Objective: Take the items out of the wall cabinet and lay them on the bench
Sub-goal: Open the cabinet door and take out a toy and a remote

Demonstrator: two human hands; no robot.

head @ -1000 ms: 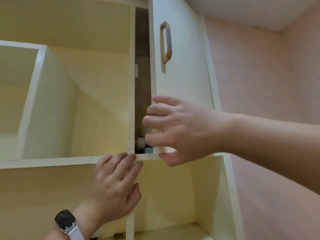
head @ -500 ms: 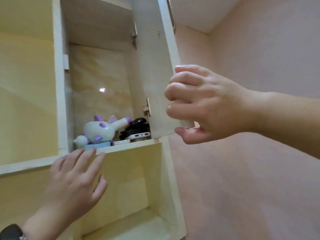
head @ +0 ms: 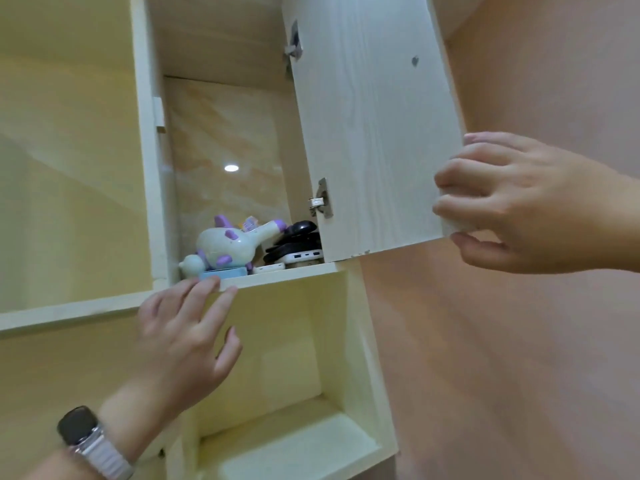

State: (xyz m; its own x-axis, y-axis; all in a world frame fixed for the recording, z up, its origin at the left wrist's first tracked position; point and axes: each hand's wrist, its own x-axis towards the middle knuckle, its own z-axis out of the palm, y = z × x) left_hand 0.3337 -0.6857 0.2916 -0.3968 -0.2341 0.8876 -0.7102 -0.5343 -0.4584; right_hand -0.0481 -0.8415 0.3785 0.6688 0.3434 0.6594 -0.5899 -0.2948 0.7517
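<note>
Right hand (head: 519, 202) grips door (head: 374, 133) edge; left hand (head: 187, 341) open at shelf; toy (head: 228, 245) lies neck up-right.

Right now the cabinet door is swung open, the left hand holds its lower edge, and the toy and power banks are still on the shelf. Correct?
Not quite. In the head view the right hand holds the cabinet door by its lower edge; the left hand is at the shelf's front lip. The toy and power banks are on the shelf.

home | wall cabinet (head: 149, 168) | toy (head: 228, 245) | pink wall (head: 536, 81)
</note>
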